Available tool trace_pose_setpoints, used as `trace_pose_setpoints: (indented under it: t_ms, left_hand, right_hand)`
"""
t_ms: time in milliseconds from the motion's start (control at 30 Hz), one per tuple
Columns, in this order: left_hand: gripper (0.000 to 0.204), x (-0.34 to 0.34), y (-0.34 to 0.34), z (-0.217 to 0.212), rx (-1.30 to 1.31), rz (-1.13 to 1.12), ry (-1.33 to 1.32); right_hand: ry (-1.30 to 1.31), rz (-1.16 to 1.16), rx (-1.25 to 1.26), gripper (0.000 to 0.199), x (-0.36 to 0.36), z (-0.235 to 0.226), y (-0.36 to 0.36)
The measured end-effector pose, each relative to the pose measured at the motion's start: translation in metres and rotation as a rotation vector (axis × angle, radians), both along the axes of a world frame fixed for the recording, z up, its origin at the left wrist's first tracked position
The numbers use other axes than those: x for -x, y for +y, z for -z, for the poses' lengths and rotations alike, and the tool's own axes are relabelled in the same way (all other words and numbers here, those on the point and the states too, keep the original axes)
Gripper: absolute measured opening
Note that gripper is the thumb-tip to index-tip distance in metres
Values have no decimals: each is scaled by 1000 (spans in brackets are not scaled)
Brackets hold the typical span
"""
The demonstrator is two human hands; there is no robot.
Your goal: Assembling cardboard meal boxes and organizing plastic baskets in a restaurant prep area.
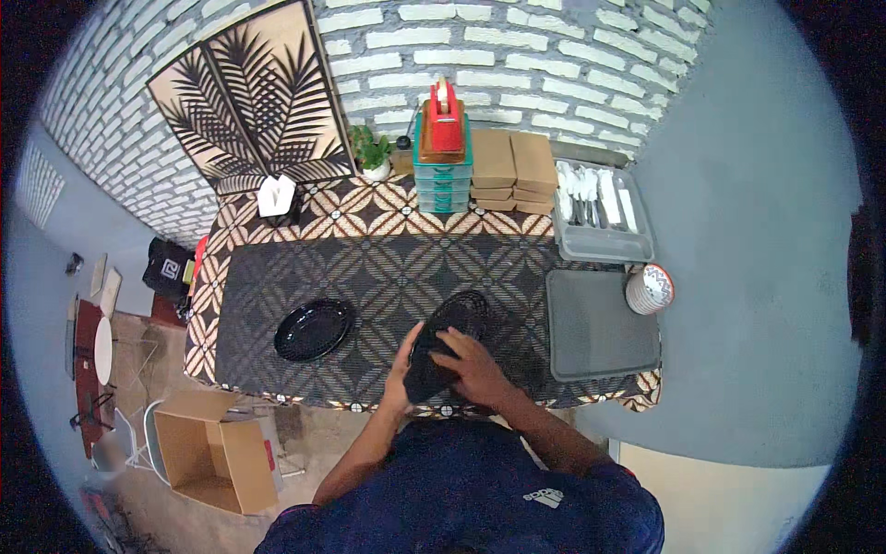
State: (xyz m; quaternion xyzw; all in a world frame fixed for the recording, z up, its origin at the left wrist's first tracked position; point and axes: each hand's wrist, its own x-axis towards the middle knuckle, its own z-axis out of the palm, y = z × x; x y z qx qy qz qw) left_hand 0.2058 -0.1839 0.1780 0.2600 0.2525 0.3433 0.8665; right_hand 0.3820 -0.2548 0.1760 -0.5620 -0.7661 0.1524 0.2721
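Note:
A black oval basket point(467, 312) with a ribbed rim is held tilted over the near middle of the table. My left hand point(400, 373) is closed on its left edge, with the thumb side up along the rim. Across its face lies my right hand point(472, 371), fingers apart and touching the dark surface; I cannot make out anything small under them. To the left, a second black oval basket point(315, 330) rests on the dark woven mat point(254, 277).
At the back stand a small teal drawer unit point(443, 185) with a red tape dispenser point(446, 125), stacked brown boxes point(513, 166) and a cutlery tray point(600, 245). A grey tray point(604, 323) and stacked bowls point(651, 289) are at right. An opened carton point(217, 457) sits lower left.

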Motion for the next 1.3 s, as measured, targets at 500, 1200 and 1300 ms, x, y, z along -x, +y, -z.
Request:
trace_pose_setpoints:
  t_ms: [500, 1200, 1300]
  left_hand:
    - [52, 49, 12, 1, -137, -24, 126]
    - [44, 9, 24, 16, -38, -230, 161]
    - [43, -4, 24, 27, -102, -334, 239]
  right_hand:
    - [-167, 512, -40, 51, 28, -3, 43]
    - [267, 835, -507, 33, -71, 4, 38]
    - [55, 478, 8, 39, -138, 43, 39]
